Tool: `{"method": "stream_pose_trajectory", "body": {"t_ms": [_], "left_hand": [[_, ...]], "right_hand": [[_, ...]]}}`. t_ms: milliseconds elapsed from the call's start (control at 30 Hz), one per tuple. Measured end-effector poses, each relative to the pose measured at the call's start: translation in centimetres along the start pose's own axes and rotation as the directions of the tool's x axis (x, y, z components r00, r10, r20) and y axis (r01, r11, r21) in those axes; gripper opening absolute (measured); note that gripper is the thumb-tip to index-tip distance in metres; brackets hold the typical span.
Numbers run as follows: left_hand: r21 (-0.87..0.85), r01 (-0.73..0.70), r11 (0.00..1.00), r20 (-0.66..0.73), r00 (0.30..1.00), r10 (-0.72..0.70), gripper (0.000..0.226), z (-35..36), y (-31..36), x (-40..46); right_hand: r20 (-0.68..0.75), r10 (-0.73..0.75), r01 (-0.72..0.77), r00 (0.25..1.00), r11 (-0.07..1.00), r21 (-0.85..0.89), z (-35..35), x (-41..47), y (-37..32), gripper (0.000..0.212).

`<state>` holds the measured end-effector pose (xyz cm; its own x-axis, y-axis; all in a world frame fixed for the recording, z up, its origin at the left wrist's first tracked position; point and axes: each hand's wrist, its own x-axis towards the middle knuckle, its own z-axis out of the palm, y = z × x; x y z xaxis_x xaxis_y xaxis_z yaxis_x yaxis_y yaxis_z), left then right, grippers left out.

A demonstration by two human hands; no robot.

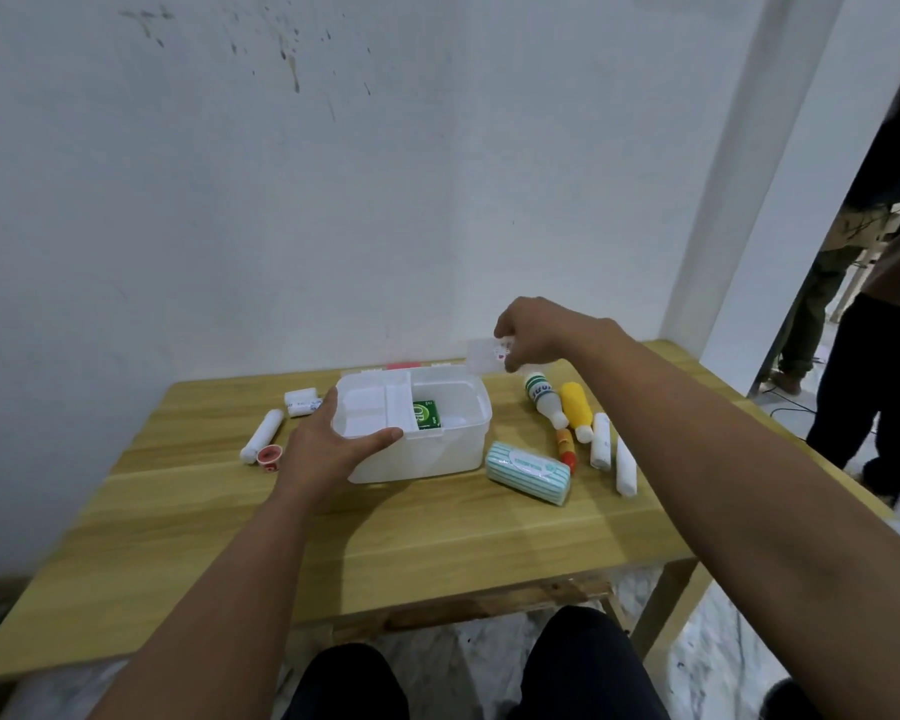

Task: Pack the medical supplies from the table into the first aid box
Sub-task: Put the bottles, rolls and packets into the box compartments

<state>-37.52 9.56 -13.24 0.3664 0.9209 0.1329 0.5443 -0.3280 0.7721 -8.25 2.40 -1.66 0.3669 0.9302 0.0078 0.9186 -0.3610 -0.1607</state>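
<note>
The white first aid box [437,454] stands open in the middle of the wooden table [333,537], with a white inner tray [370,413] on its left half and a green packet [426,414] inside. My left hand [328,439] grips the box's front-left corner. Above the box's back-right corner, my right hand [528,332] holds a small clear plastic case [484,356]. Right of the box lie a white bottle [544,402], a yellow bottle [577,410], a small red-orange tube [565,446], two white rolls [600,441] and a striped green tissue pack [528,472].
Left of the box lie a long white tube [262,436], a small red cup [270,456] and two white rolls [302,401]. The box lid [404,364] lies behind the box by the wall. A person's legs [874,397] stand at the right, off the table.
</note>
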Motion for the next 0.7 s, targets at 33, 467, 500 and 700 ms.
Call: {"method": "stream_pose_trajectory", "body": {"t_ms": [33,467,500,700], "left_hand": [[0.001,-0.004,1.0,-0.002,1.0,0.004,0.114,0.0,0.1,0.0],[0.021,0.021,1.0,0.006,1.0,-0.021,0.121,0.1,-0.3,0.3],[0.021,0.023,1.0,0.005,1.0,-0.024,0.121,0.2,-0.3,0.3],[0.021,0.02,1.0,0.004,1.0,-0.02,0.12,0.2,-0.4,0.4]], "right_hand": [[0.003,-0.025,0.025,1.0,1.0,0.018,-0.1,-0.1,-0.5,0.065],[0.137,-0.173,0.171,0.975,0.985,0.027,5.3,0.7,-6.6,0.05],[0.14,-0.178,0.175,0.974,0.984,0.038,5.7,0.8,-7.0,0.05],[0.115,-0.204,0.193,0.972,0.976,0.099,8.2,1.1,-8.2,0.042]]}}
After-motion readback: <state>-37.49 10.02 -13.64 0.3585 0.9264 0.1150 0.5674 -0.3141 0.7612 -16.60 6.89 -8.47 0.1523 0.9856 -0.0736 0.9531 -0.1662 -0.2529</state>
